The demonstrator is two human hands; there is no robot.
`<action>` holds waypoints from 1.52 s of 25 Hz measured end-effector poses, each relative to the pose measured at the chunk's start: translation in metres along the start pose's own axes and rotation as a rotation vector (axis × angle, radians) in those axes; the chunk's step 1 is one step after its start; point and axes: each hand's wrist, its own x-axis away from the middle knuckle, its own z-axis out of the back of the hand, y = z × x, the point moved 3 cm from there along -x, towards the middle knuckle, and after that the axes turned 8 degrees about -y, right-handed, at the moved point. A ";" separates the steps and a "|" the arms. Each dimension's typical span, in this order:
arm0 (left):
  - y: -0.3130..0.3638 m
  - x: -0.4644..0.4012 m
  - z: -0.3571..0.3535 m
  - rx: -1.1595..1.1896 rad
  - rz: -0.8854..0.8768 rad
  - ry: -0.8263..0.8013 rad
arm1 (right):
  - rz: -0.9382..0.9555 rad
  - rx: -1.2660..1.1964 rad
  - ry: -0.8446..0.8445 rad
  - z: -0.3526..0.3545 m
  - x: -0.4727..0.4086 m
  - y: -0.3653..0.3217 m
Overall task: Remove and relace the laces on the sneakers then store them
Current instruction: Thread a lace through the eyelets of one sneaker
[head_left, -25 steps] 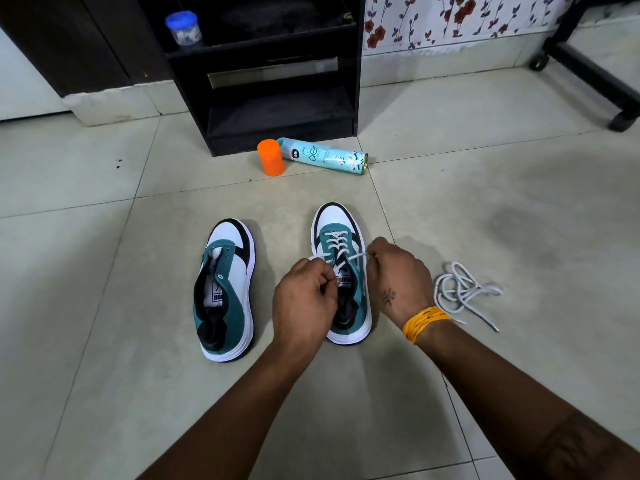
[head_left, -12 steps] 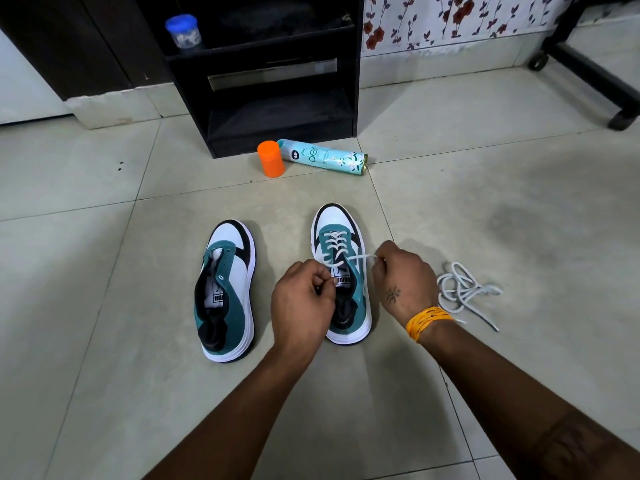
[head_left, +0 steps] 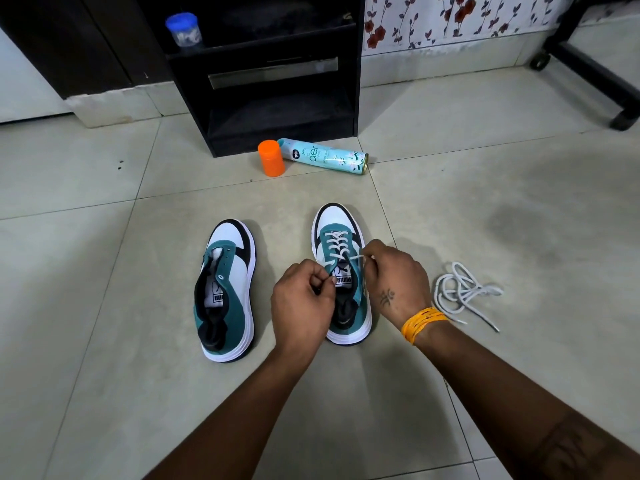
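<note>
Two teal, white and black sneakers stand on the tiled floor, toes pointing away from me. The left sneaker [head_left: 227, 292] has no lace and its eyelets are bare. The right sneaker [head_left: 337, 237] carries a white lace [head_left: 335, 241] crossed through its eyelets. My left hand [head_left: 303, 303] pinches one lace end at the shoe's left side. My right hand [head_left: 394, 275] pinches the other end at the right side, near the upper eyelets. A loose white lace [head_left: 462, 292] lies in a tangle on the floor to the right of my right wrist.
An orange cap [head_left: 272, 157] and a light-blue spray can [head_left: 323, 156] lie on the floor beyond the sneakers. Behind them stands a black shelf unit [head_left: 277, 81] holding a blue-lidded jar [head_left: 183, 29]. A black wheeled chair base [head_left: 588, 67] is at the far right.
My right hand has moved a little outward and back, drawing its lace end to the right. My left hand has shifted slightly toward me while keeping its pinch. The sneakers stay in place.
</note>
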 end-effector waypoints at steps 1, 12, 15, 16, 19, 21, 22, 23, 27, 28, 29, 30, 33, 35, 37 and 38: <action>0.000 0.000 0.001 0.001 -0.006 0.002 | -0.015 -0.016 0.004 -0.002 0.001 0.002; -0.007 -0.026 0.019 -0.050 -0.010 -0.016 | 0.053 -0.058 0.066 -0.002 0.005 -0.005; -0.011 -0.030 0.026 0.016 0.144 -0.041 | 0.036 -0.052 0.081 -0.003 0.006 -0.003; -0.013 -0.030 0.027 0.026 0.167 -0.070 | 0.037 -0.058 0.079 -0.003 0.007 -0.002; -0.011 -0.036 0.030 0.144 0.198 -0.161 | 0.017 -0.130 0.039 0.004 0.008 -0.005; -0.004 -0.040 0.036 0.278 0.227 -0.203 | -0.072 -0.265 -0.009 0.013 0.006 -0.006; 0.001 -0.042 0.040 0.339 0.242 -0.221 | -0.114 -0.337 -0.032 0.017 0.005 -0.006; 0.006 -0.045 0.044 0.395 0.256 -0.245 | -0.139 -0.410 -0.052 0.022 0.003 -0.008; 0.027 -0.052 0.051 0.578 0.284 -0.326 | -0.207 -0.801 -0.110 0.043 -0.002 -0.020; 0.032 -0.053 0.053 0.613 0.284 -0.337 | -0.214 -0.867 -0.120 0.050 -0.002 -0.024; 0.037 -0.053 0.054 0.638 0.279 -0.346 | -0.212 -0.920 -0.131 0.058 -0.002 -0.029; 0.043 -0.053 0.055 0.658 0.269 -0.354 | -0.209 -0.974 -0.144 0.065 -0.003 -0.034; 0.055 -0.055 0.060 0.736 0.263 -0.329 | -0.208 -1.121 -0.186 0.078 -0.005 -0.043; 0.057 -0.056 0.063 0.775 0.268 -0.295 | -0.222 -1.179 -0.207 0.082 -0.007 -0.047; 0.057 -0.055 0.063 0.730 0.246 -0.280 | -0.209 -1.189 -0.224 0.083 -0.007 -0.047; 0.057 -0.054 0.062 0.671 0.227 -0.268 | -0.190 -1.146 -0.223 0.082 -0.008 -0.046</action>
